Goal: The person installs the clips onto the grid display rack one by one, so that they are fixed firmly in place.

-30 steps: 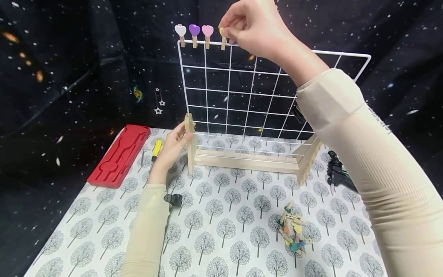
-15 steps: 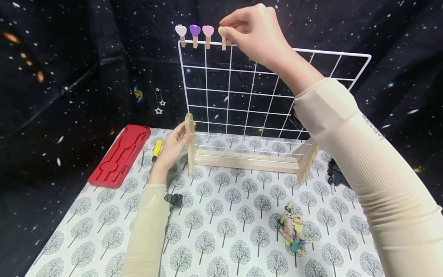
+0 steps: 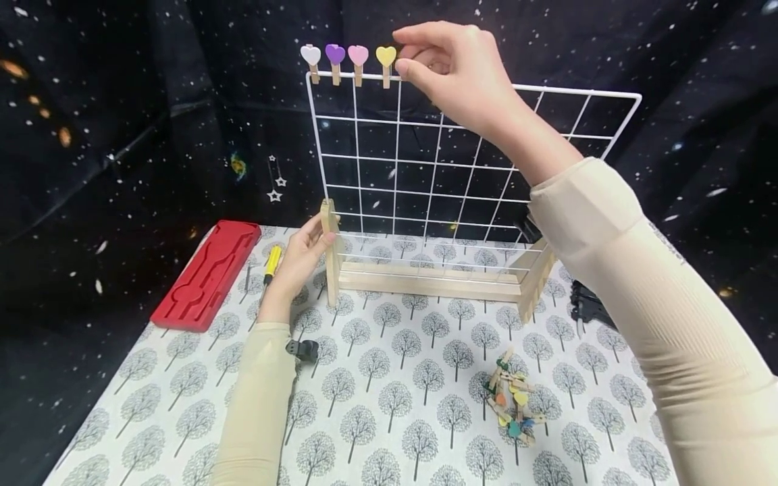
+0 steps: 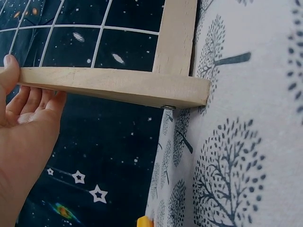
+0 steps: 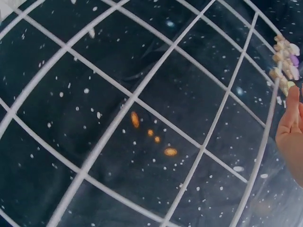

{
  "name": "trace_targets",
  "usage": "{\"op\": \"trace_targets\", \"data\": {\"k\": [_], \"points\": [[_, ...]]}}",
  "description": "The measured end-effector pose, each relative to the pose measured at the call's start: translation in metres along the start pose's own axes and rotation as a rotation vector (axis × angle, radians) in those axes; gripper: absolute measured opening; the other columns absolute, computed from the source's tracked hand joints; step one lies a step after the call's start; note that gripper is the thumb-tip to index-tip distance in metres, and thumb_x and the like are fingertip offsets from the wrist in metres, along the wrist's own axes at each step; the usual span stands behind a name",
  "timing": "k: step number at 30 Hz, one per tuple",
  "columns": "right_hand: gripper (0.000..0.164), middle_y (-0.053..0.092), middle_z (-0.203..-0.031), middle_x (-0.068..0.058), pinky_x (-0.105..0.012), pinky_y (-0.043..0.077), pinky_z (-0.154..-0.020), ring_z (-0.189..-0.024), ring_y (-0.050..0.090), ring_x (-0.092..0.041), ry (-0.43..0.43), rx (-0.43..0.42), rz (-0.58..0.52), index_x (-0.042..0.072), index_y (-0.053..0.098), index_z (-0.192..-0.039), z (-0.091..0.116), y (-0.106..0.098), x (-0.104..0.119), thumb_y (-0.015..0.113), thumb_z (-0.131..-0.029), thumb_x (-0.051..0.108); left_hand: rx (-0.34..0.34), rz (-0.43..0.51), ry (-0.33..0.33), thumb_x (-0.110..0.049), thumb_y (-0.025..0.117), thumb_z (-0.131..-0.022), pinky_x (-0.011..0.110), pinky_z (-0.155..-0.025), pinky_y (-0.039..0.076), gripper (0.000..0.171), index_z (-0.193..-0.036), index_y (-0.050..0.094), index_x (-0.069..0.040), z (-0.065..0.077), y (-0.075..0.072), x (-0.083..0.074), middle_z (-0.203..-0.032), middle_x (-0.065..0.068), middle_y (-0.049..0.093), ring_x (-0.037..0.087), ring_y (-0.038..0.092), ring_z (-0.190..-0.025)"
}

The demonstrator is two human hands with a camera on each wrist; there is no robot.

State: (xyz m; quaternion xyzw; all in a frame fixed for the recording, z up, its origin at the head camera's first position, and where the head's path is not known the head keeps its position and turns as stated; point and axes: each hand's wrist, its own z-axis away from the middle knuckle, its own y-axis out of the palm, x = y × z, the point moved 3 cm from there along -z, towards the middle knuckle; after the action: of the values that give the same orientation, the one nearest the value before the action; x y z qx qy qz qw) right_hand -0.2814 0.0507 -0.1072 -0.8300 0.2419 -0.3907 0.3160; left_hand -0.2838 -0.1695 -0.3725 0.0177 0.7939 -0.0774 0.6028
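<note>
Yellow heart clip (image 3: pixel 385 57) is upright on the top rail, at the end of my row, and there's a wider gap between it and the pink heart clip (image 3: pixel 358 54) than between the others. My right hand (image 3: pixel 468 74) is just beside it, fingers bent, thumb and forefinger parted, nothing between them. Risk one, I'd say: a shallow bite on the wire. If those fingertips brush the heart sideways, it could twist or pop off. Risk two: a knock on the white wire grid (image 3: pixel 396 160), rocking the whole stand; that's why I like my left hand (image 3: pixel 299 260) where it is, fingers gripping the wooden upright (image 3: pixel 332 273). Loosen there and a bump up top could tip things.

Now the views. Head camera gives me daylight between fingers and yellow heart; the right wrist overlaps them, so I can't tell contact there, but it catches the clips' wooden sides. Left wrist alone shows a metal fastener (image 4: pixel 168 107) under the wood. Only the head view has the loose clips (image 3: pixel 520 399) on the bench (image 3: pixel 428 432), and the red tray (image 3: pixel 203 277) farther left.
</note>
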Motion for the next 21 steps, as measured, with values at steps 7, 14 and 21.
{"op": "trace_targets", "data": {"k": [7, 14, 21], "points": [[0.03, 0.062, -0.101, -0.004, -0.02, 0.045, -0.078, -0.08, 0.056, -0.009, -0.107, 0.019, -0.099, 0.008, 0.058, -0.111, 0.069, 0.0, -0.008, 0.059, -0.082, 0.017, -0.007, 0.002, 0.025, -0.028, 0.054, -0.085, 0.027, -0.106, 0.023, 0.052, -0.133, 0.035, -0.022, -0.009, -0.002, 0.016, -0.132, 0.004, 0.043, 0.009, 0.03, -0.126], [0.028, 0.063, -0.099, 0.0, -0.018, 0.048, -0.064, -0.078, 0.055, -0.007, -0.146, 0.141, -0.065, 0.009, 0.059, -0.108, 0.161, 0.045, -0.105, 0.06, -0.081, 0.014, -0.004, -0.011, 0.03, -0.03, 0.054, -0.084, 0.027, -0.105, 0.023, 0.052, -0.133, 0.034, -0.024, -0.012, -0.002, 0.018, -0.133, 0.002, 0.042, 0.009, 0.03, -0.126], [0.028, 0.062, -0.091, 0.004, -0.026, 0.051, -0.067, -0.076, 0.056, -0.006, -0.031, 0.312, 0.012, 0.01, 0.06, -0.108, 0.259, 0.081, -0.19, 0.06, -0.08, 0.014, -0.012, -0.005, -0.001, -0.025, 0.052, -0.086, 0.028, -0.106, 0.022, 0.054, -0.135, 0.031, -0.015, -0.005, 0.0, 0.009, -0.136, 0.007, 0.037, 0.014, 0.027, -0.128]]}}
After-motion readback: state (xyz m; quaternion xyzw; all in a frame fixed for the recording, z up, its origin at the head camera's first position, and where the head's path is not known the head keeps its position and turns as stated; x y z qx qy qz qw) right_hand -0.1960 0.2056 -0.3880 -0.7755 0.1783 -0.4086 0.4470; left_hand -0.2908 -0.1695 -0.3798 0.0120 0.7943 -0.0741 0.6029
